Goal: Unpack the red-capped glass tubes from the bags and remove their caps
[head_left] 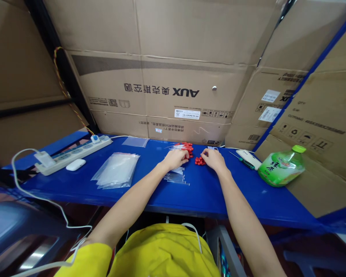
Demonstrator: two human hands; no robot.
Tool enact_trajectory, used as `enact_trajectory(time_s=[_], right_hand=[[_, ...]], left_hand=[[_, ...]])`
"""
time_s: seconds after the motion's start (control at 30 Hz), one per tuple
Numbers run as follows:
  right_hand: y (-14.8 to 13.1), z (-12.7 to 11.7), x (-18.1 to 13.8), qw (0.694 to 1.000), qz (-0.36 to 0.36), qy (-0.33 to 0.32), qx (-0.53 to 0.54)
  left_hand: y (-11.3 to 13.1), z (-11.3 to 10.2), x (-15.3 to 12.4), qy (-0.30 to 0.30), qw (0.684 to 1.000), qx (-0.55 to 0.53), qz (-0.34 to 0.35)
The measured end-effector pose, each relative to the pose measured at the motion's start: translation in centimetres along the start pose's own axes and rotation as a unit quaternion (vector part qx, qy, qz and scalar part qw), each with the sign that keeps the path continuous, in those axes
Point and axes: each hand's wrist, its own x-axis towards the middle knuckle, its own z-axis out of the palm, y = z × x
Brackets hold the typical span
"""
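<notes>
My left hand (175, 158) rests on the blue table (150, 192), fingers curled over a clear tube whose red cap shows at its fingertips. Just below it lies a row of several clear tubes (176, 177). Behind it sits a bunch of red-capped tubes (186, 146). My right hand (215, 158) is at the table's middle, fingers curled and touching a small pile of red caps (200, 161).
A stack of clear plastic bags (117, 175) lies left of the tubes, with a white power strip (72, 154) and a white case (75, 164) farther left. A green bottle (281, 167) lies at the right near a white device (249, 157). Cardboard boxes wall the back.
</notes>
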Motion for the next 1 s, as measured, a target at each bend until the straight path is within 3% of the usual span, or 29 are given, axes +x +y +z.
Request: enact_trajectory(time_s=[0.13, 0.27, 0.43, 0.53, 0.63, 0.7, 0.73, 0.8, 0.9, 1.0], right_hand=[[-0.3, -0.1, 0.1, 0.998, -0.023, 0.055, 0.027], [-1.7, -0.2, 0.0, 0.983, -0.098, 0.108, 0.110], [-3.6, 0.1, -0.9, 0.960, -0.160, 0.062, 0.223], [-4.0, 0.6, -1.1, 0.935, -0.133, 0.052, 0.324], [-4.3, 1.2, -0.9, 0.881, -0.093, 0.052, 0.462], [-4.6, 1.5, -0.8, 0.848, -0.093, 0.039, 0.520], [-4.8, 1.6, -0.9, 0.840, -0.100, 0.032, 0.533], [-5.2, 1.6, -1.0, 0.839, -0.109, 0.039, 0.531], [-5.5, 1.4, -1.3, 0.863, -0.104, 0.102, 0.484], [-5.4, 1.1, -1.4, 0.883, -0.094, 0.162, 0.431]], left_hand=[[-0.3, -1.6, -0.2, 0.113, 0.991, -0.048, 0.053], [-0.1, -2.6, 0.0, 0.226, 0.954, -0.188, 0.060], [0.1, -2.5, 1.0, 0.332, 0.831, -0.447, 0.010], [-0.2, -2.2, 1.5, 0.339, 0.764, -0.548, -0.021], [-0.4, -1.9, 1.7, 0.330, 0.700, -0.631, -0.048], [-0.3, -1.6, 1.6, 0.308, 0.676, -0.667, -0.059], [-0.2, -1.5, 1.6, 0.285, 0.680, -0.673, -0.059], [0.0, -1.1, 1.4, 0.210, 0.721, -0.659, -0.050], [0.2, -0.6, 1.0, 0.088, 0.824, -0.558, -0.028], [0.7, -0.5, 0.7, 0.051, 0.916, -0.397, 0.030]])
